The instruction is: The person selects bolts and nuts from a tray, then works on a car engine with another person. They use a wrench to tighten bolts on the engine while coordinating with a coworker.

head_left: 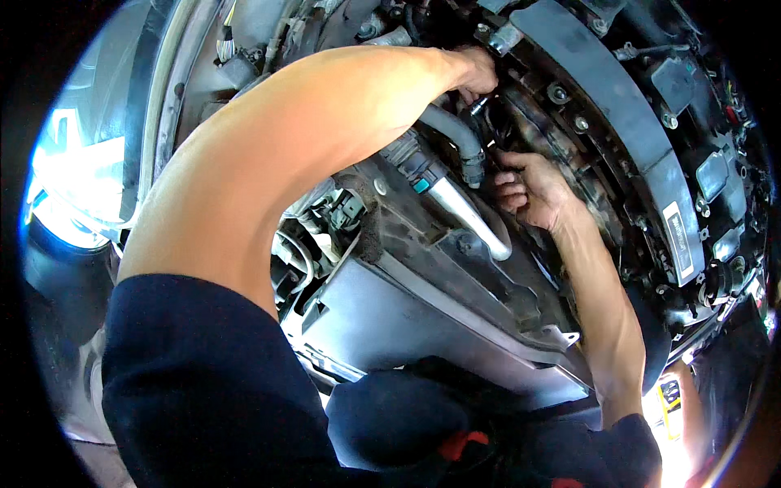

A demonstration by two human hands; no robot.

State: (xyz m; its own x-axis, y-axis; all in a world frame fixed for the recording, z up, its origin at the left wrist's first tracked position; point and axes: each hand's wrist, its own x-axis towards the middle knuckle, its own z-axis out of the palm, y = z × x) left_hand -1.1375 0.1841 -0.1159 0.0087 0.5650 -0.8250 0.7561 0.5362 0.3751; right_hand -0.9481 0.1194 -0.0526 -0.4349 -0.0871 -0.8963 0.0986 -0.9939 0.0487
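I am reaching with both arms into a car's engine bay. At the top centre, my left hand (476,75) is closed, its fingers curled down over a short shiny metal shaft (478,105), which looks like part of a hand tool. Most of its grip is hidden. Lower and to the right, my right hand (533,191) has curled fingers, with the thumb toward the dark gap between the hands. Whatever it pinches there is too dark to make out. A black bent rubber hose (460,134) with a clamped end runs just left of both hands.
A silver pipe (468,215) slopes below the hose. Right of my hands curves a broad grey engine trim (618,98), with bolts along it. The front panel (390,297) lies before my body. A bright light (671,423) glares at the lower right.
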